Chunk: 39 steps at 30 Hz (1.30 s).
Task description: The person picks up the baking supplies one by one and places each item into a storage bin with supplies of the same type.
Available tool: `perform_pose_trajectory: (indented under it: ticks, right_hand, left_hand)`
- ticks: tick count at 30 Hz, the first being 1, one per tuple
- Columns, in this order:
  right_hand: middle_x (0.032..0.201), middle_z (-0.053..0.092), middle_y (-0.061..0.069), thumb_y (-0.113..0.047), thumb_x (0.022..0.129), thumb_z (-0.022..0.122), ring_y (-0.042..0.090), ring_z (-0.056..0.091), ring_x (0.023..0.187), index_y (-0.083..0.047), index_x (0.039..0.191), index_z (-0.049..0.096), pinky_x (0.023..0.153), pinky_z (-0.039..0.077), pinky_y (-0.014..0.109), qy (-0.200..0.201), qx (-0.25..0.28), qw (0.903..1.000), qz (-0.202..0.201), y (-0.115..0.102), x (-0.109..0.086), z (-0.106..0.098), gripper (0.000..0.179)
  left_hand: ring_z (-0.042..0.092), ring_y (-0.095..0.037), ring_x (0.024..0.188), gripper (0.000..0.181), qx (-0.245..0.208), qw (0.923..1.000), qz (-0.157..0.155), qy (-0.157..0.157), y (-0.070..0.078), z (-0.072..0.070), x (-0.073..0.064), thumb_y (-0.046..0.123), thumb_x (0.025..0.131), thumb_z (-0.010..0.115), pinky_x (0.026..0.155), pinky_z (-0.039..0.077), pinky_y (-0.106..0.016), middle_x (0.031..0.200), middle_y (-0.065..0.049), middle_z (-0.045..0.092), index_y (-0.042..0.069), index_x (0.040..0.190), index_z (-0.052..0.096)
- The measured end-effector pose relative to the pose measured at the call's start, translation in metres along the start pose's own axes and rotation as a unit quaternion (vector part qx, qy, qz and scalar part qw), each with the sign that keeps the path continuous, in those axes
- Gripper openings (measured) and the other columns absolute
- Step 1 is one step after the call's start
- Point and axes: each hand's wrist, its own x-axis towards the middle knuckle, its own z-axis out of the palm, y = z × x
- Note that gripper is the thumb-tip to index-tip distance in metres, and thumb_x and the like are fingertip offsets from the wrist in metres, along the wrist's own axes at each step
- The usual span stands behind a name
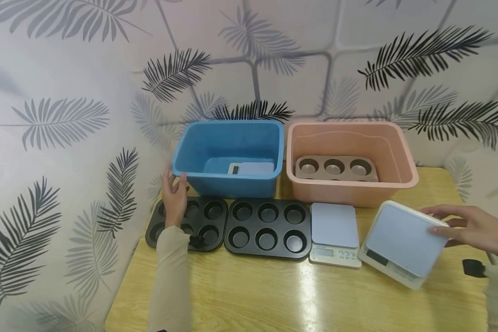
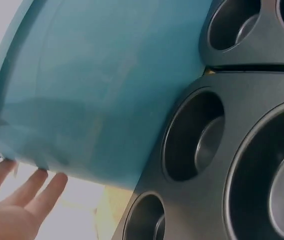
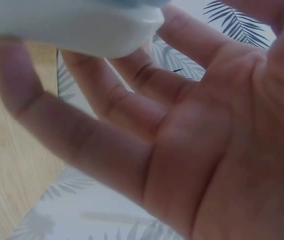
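My right hand [image 1: 477, 227] grips a white kitchen scale [image 1: 406, 244] by its right edge, thumb on top and fingers beneath. The scale is tilted, its display toward the front left; in the right wrist view the fingers curl under its pale edge [image 3: 116, 42]. At the front left corner of the blue bin [image 1: 240, 184], my left hand [image 1: 175, 198] touches the plastic with extended fingertips, as the left wrist view also shows. Below that hand lies a dark muffin tin [image 1: 213, 226], partly hidden by the forearm.
A second dark muffin tin [image 1: 267, 237] and another scale [image 1: 334, 226] lie in a row on the wooden table [image 1: 249, 295]. Inside the blue bin is a scale [image 1: 255, 168]. The pink bin [image 1: 352, 193] holds a brown muffin tin [image 1: 334, 167]. Patterned wall [image 1: 232, 83] stands behind.
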Motion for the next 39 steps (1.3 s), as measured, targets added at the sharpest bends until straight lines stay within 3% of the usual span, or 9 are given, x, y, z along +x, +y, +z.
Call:
perform_pose_trajectory:
  ticks: [4, 10, 12, 17, 19, 22, 26, 32, 39]
  right_hand:
    - [0.134, 0.061, 0.031, -0.012, 0.111, 0.065, 0.009, 0.076, 0.091, 0.016, 0.157, 0.04, 0.075, 0.068, 0.039, 0.021, 0.021, 0.9994, -0.016, 0.001, -0.001, 0.002, 0.059]
    - [0.143, 0.059, 0.023, -0.015, 0.112, 0.064, -0.001, 0.073, 0.095, 0.015, 0.158, 0.04, 0.076, 0.068, 0.039, 0.034, 0.027, 0.9986, -0.031, 0.001, 0.0, 0.005, 0.06]
    - [0.145, 0.061, 0.008, -0.021, 0.113, 0.062, -0.003, 0.072, 0.097, 0.013, 0.159, 0.04, 0.077, 0.068, 0.038, 0.036, 0.031, 0.9985, -0.027, 0.002, -0.001, 0.006, 0.061]
    - [0.118, 0.06, -0.039, -0.021, 0.115, 0.059, 0.0, 0.074, 0.097, 0.01, 0.159, 0.039, 0.077, 0.067, 0.036, 0.044, 0.056, 0.9969, -0.034, 0.006, -0.005, 0.013, 0.058]
    - [0.116, 0.064, -0.039, -0.016, 0.115, 0.057, 0.003, 0.075, 0.097, 0.008, 0.158, 0.041, 0.077, 0.067, 0.036, 0.043, 0.069, 0.9955, -0.048, 0.009, -0.007, 0.016, 0.051]
    - [0.119, 0.067, -0.036, -0.01, 0.115, 0.054, 0.004, 0.076, 0.098, -0.014, 0.152, 0.052, 0.076, 0.067, 0.034, 0.039, 0.093, 0.9926, -0.068, 0.014, -0.01, 0.019, 0.037]
    - [0.123, 0.07, -0.031, -0.003, 0.115, 0.05, 0.006, 0.077, 0.099, -0.044, 0.139, 0.053, 0.076, 0.066, 0.034, 0.043, 0.133, 0.9858, -0.093, 0.018, -0.013, 0.022, 0.048]
    - [0.128, 0.074, -0.021, 0.004, 0.114, 0.045, 0.009, 0.078, 0.102, -0.03, 0.154, 0.052, 0.077, 0.067, 0.037, 0.025, 0.191, 0.9715, -0.138, 0.02, -0.012, 0.025, 0.052]
    - [0.14, 0.07, -0.017, 0.007, 0.115, 0.039, 0.012, 0.078, 0.11, -0.02, 0.174, 0.027, 0.083, 0.068, 0.04, -0.02, 0.233, 0.9545, -0.185, 0.014, -0.007, 0.028, 0.066]
  left_hand:
    - [0.055, -0.034, 0.153, 0.059, 0.009, 0.9997, 0.002, -0.023, -0.002, -0.007, 0.001, 0.041, 0.112, 0.062, 0.121, 0.049, -0.058, 0.178, -0.006, 0.037, 0.036, 0.167, 0.042]
    - [0.054, -0.037, 0.153, 0.066, 0.015, 0.9988, 0.014, -0.044, -0.008, -0.015, 0.003, 0.022, 0.109, 0.07, 0.121, 0.048, -0.059, 0.178, -0.008, 0.037, 0.038, 0.167, 0.043]
    - [0.057, -0.039, 0.15, 0.066, 0.021, 0.9988, 0.029, -0.034, -0.009, -0.013, 0.004, 0.019, 0.107, 0.072, 0.119, 0.05, -0.061, 0.175, -0.011, 0.041, 0.035, 0.166, 0.045]
    - [0.066, -0.042, 0.139, 0.061, 0.039, 0.9969, 0.067, 0.014, -0.012, -0.006, 0.007, 0.012, 0.105, 0.074, 0.112, 0.055, -0.062, 0.166, -0.018, 0.053, 0.025, 0.16, 0.053]
    - [0.068, -0.042, 0.137, 0.059, 0.042, 0.9961, 0.073, 0.029, -0.013, -0.003, 0.008, 0.011, 0.104, 0.074, 0.111, 0.056, -0.062, 0.163, -0.019, 0.055, 0.023, 0.159, 0.055]
    - [0.069, -0.042, 0.135, 0.058, 0.046, 0.9954, 0.075, 0.04, -0.014, -0.001, 0.008, 0.011, 0.104, 0.075, 0.11, 0.056, -0.063, 0.162, -0.019, 0.057, 0.022, 0.157, 0.056]
    - [0.068, -0.043, 0.135, 0.058, 0.051, 0.9949, 0.077, 0.041, -0.014, 0.0, 0.008, 0.012, 0.104, 0.075, 0.11, 0.055, -0.065, 0.163, -0.019, 0.056, 0.022, 0.158, 0.055]
    - [0.068, -0.045, 0.135, 0.06, 0.05, 0.9951, 0.075, 0.04, -0.015, -0.001, 0.007, 0.014, 0.104, 0.076, 0.111, 0.054, -0.067, 0.163, -0.02, 0.056, 0.022, 0.159, 0.055]
    - [0.067, -0.044, 0.136, 0.058, 0.048, 0.9952, 0.078, 0.036, -0.015, -0.001, 0.007, 0.018, 0.105, 0.076, 0.112, 0.053, -0.068, 0.162, -0.019, 0.057, 0.024, 0.159, 0.055]
